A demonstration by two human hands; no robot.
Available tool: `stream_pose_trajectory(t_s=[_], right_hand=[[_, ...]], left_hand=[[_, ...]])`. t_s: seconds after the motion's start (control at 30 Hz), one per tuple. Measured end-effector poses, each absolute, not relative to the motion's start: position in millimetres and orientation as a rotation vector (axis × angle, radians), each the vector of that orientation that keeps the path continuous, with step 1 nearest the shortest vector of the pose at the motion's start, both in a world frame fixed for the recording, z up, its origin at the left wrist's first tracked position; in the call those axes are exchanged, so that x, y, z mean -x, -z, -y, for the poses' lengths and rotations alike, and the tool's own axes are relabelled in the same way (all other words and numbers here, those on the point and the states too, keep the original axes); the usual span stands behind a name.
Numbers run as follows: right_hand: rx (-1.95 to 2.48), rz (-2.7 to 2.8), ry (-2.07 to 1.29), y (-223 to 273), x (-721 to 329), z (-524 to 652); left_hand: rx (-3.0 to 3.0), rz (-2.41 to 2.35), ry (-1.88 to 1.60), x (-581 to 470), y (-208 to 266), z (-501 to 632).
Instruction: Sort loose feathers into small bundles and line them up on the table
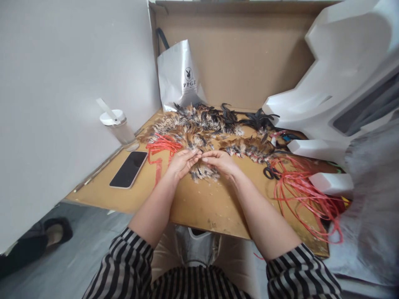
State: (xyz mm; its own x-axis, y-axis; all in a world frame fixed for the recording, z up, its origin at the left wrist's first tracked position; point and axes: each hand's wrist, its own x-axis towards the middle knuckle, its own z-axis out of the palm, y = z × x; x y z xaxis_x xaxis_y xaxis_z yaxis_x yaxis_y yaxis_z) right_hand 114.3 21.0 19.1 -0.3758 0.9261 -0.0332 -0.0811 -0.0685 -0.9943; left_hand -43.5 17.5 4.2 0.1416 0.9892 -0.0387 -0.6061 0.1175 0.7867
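Note:
My left hand point(184, 162) and my right hand point(222, 162) meet fingertip to fingertip above the tabletop, both in a pinch. What lies between the fingers is too small to make out. Just below them is a small pile of brown and pale feathers point(204, 172). A larger heap of brown, cream and black feathers point(199, 120) spreads behind the hands. To the right, a row of brown feathers point(247, 148) lies on the table. A bunch of red plastic strips point(163, 144) is left of my left hand.
A phone point(129, 169) lies at the left, near a lidded drink cup point(116, 126) with a straw. Scissors point(271, 171) and tangled red strips point(299, 187) are at the right, beside white foam pieces point(332, 182). A silver bag point(177, 77) stands behind on the table point(205, 211).

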Motion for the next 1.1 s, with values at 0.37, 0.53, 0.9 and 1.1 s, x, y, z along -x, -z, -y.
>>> stream_pose_trajectory(t_s=[0.37,0.53,0.9,1.1], right_hand=[[1.125,1.552,-1.085,-24,-118,-22],[1.139,1.858,-0.787,-34,-130,-20],[1.093,2.031,-0.703,-44,-137,-17],[1.071,2.030,-0.725,-39,-137,-20]], left_hand=[[-0.751,-0.746,-1.275,43,-5,-16],[-0.893,-0.830,-1.264,46,-7,-15],[-1.170,-1.057,-1.036,38,-13,-7],[-1.160,-0.983,-0.991,38,-9,-7]])
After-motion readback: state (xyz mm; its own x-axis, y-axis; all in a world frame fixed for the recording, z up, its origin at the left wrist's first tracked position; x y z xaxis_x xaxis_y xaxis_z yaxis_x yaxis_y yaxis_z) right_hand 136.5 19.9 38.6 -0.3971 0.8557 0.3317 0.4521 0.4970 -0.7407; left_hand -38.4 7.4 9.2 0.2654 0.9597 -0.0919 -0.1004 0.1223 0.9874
